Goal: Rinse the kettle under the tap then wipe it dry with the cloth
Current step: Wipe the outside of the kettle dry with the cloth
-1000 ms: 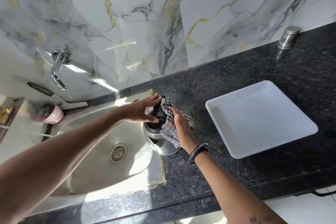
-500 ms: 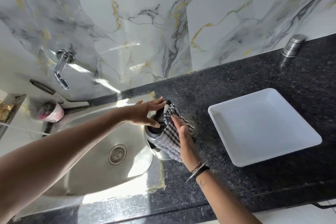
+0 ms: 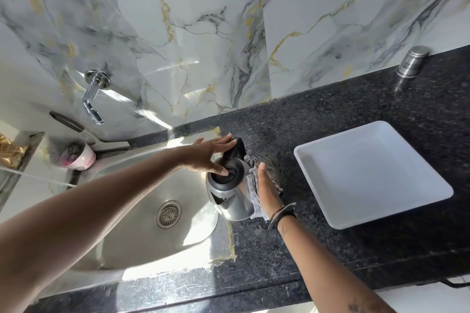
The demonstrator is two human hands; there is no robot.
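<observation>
A steel kettle with a black lid and black handle stands on the right rim of the sink, its spout toward me. My left hand rests on top of it, fingers over the handle and thumb on the lid. My right hand presses a grey checked cloth flat against the kettle's right side. Most of the cloth is hidden between palm and kettle. The chrome tap on the marble wall is to the left, with no water running.
The steel sink with its round drain lies left of the kettle. A white square tray sits on the black granite counter to the right. A steel container stands at the back right, a small pink cup behind the sink.
My right hand has slid the cloth from the kettle's top down onto its right side, uncovering the lid and spout. My left hand stays on the handle.
</observation>
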